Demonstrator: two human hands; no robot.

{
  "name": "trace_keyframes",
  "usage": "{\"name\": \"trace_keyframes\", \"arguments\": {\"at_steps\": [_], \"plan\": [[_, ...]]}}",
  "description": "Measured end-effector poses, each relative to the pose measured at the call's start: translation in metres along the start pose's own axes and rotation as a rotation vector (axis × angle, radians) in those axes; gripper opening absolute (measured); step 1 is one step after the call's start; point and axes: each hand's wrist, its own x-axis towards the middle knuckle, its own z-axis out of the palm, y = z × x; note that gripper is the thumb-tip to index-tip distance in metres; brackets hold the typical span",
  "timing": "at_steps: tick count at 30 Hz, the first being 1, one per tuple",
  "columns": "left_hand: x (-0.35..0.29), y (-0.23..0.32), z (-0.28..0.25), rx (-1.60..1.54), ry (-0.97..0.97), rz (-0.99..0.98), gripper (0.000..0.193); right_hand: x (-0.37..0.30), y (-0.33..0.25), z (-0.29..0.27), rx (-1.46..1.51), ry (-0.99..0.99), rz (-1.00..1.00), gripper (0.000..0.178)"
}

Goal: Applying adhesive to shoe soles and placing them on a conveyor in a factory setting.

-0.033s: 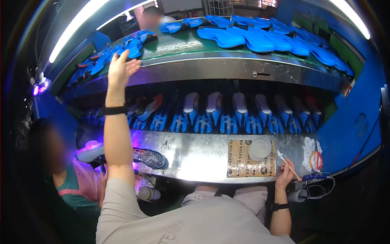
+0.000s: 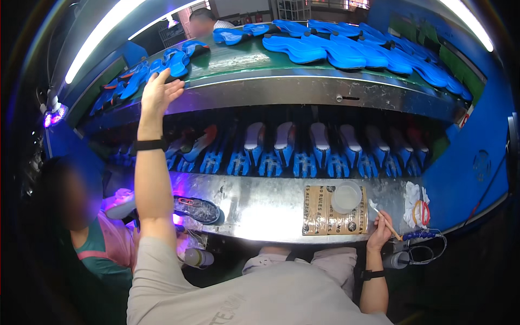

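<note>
My left hand point(image 2: 161, 95) is raised over the upper shelf's front edge, fingers spread, nothing in it. Just beyond its fingertips lie blue sole-shaped pieces point(image 2: 176, 60); the frame does not show whether I touch them. My right hand point(image 2: 381, 233) is closed round the handle of a brush point(image 2: 395, 232) with pale bristles, low at the bench's right. Left of the brush, a translucent round tub point(image 2: 346, 198) rests on a taped cardboard piece point(image 2: 317, 216). A dark shoe point(image 2: 199, 210) lies on the metal bench point(image 2: 260, 208), right of my left forearm.
More blue sole-shaped pieces point(image 2: 346, 51) cover the green belt point(image 2: 233, 62) above. Under it, shoes stand in a row on blue holders point(image 2: 271, 163). White cloth point(image 2: 413, 203) and coloured bands lie at the right. A co-worker point(image 2: 103, 244) sits close on my left; another person is behind the belt.
My left hand and forearm have shifted slightly left and down. The co-worker's pale shoe at the left has also moved a little. My right hand holds the brush in the same place.
</note>
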Motion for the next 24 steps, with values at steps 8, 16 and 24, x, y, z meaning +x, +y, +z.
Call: {"name": "trace_keyframes", "arguments": {"at_steps": [8,16,24], "plan": [[-0.047,0.006,-0.009,0.354,-0.097,0.298,0.03,0.0,-0.007,0.001,0.067,0.002,0.011,0.027],[-0.176,-0.009,-0.011,0.932,0.604,1.002,0.025,0.014,-0.077,0.021,-0.015,-0.157,-0.068,0.023],[-0.21,-0.044,-0.025,0.215,0.255,0.783,0.026,0.03,-0.131,0.076,-0.485,-0.512,-0.213,0.013]]}}
